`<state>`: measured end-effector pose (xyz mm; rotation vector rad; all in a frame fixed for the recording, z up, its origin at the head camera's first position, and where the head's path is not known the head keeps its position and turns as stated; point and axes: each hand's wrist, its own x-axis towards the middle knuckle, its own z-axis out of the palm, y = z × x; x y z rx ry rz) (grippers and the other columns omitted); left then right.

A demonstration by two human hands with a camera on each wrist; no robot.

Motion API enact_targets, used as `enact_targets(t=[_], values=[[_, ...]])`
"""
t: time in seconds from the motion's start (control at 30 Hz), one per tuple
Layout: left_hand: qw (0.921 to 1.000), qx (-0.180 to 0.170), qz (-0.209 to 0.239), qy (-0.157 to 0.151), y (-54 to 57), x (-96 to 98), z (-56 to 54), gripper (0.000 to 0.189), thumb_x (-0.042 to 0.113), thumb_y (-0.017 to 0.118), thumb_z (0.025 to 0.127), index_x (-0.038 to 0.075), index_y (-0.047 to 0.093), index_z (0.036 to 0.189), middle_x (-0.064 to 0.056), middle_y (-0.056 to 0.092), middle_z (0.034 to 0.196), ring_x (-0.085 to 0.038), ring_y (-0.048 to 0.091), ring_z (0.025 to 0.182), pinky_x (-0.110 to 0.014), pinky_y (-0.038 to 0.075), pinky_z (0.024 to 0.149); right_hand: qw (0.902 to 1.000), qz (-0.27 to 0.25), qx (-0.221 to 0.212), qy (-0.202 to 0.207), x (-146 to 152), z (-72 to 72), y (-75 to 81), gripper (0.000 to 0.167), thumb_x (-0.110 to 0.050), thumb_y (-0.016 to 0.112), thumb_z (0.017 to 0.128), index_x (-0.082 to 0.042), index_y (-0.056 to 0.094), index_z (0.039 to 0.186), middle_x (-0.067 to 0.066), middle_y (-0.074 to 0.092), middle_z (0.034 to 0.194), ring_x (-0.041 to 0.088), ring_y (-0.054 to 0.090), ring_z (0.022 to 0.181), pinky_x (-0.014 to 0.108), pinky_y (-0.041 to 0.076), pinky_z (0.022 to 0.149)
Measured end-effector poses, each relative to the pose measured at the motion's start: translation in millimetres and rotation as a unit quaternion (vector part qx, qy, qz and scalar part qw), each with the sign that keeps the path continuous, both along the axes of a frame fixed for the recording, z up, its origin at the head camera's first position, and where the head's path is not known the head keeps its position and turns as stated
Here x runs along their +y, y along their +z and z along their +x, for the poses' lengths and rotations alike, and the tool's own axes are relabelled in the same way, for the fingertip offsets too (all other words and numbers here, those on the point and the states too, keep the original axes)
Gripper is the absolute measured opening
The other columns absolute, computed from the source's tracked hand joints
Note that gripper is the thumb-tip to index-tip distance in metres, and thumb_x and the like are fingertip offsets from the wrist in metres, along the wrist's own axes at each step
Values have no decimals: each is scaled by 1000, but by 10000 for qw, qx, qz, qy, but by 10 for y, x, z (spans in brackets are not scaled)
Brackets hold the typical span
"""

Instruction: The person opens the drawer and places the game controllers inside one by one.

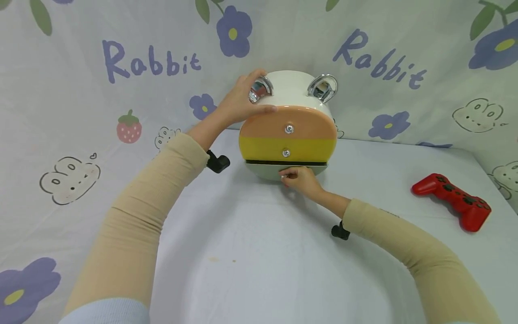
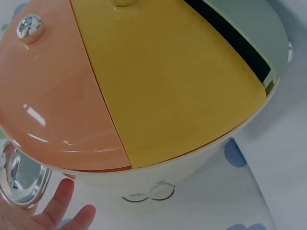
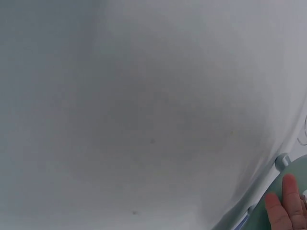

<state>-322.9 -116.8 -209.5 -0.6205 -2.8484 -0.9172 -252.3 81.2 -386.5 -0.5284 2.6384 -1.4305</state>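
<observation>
A rounded white cabinet [image 1: 289, 87] has an orange drawer [image 1: 263, 122], a yellow drawer [image 1: 259, 149] and, lowest, a pale green drawer [image 1: 261, 170]. My left hand [image 1: 239, 102] holds the cabinet's upper left side around a chrome ear [image 1: 267, 85], its thumb lying along the orange front's top edge. Down at the green drawer, my right hand [image 1: 304, 182] pinches the small knob [image 1: 284, 177], mostly covered by the fingers. That drawer is pulled out slightly; a dark gap shows above it, clearly in the left wrist view too. Only fingertips [image 3: 289, 189] appear in the right wrist view.
A red game controller [image 1: 453, 200] lies on the white tabletop [image 1: 259, 265] to the right. Behind the cabinet hangs a cloth [image 1: 162, 27] printed with flowers and rabbits. Another chrome ear [image 1: 333, 85] sticks out at the cabinet's upper right.
</observation>
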Motion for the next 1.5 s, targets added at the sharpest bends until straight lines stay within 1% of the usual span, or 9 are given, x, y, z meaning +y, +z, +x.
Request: enact_targets(t=[0.23,0.37,0.5,0.63,0.9,1.1,1.23,1.5], values=[[10000,29,-23,-19,2,-9,-6,85,50,71,72,25,27,139,-9,31,138,-20,33,121,-42,32,101,9999,-75,21,134,13,114,-36,20,-10,65,83,-3,70,101,10,70,87,11,61,72,21,48,68],[10000,-27,-1,7,-2,-14,-10,84,52,71,71,27,27,138,-9,31,136,-21,35,119,-42,33,100,9997,-147,-52,206,24,196,-37,22,-10,65,84,-1,69,103,12,70,87,10,60,71,20,47,66],[10000,-84,12,28,0,-14,-5,84,53,71,71,28,27,138,-9,30,136,-21,36,118,-43,34,99,9989,-302,-156,333,35,286,-31,23,-9,64,84,0,68,105,16,69,85,13,61,70,19,45,63],[10000,-88,11,7,1,-13,3,84,52,71,71,28,26,138,-9,30,137,-21,35,119,-43,34,99,9978,-429,-256,444,41,388,-8,23,-8,64,84,2,67,105,18,69,87,17,64,72,19,46,63],[9999,-149,26,44,7,-7,15,84,52,71,71,28,26,139,-10,30,136,-22,36,117,-43,34,100,9960,-505,-468,575,45,563,5,24,-6,63,84,4,66,106,19,68,93,16,64,75,20,49,66],[9999,-158,2,42,13,-7,22,86,52,70,71,28,25,140,-9,28,139,-22,35,119,-43,33,101,9953,-559,-480,622,46,661,-9,24,-6,63,84,3,66,106,18,68,94,18,64,76,21,50,68],[9999,-150,-27,37,18,-10,21,86,52,70,72,28,24,140,-10,27,140,-22,34,121,-43,32,102,9951,-547,-513,638,45,723,-10,24,-6,63,85,2,66,107,17,68,96,22,66,78,22,51,69],[9999,-139,-13,36,21,-6,16,86,54,70,71,29,25,140,-11,29,137,-23,36,118,-44,33,100,9963,-394,-344,677,49,832,12,23,-3,62,85,2,66,107,17,68,98,21,67,79,21,51,67]])
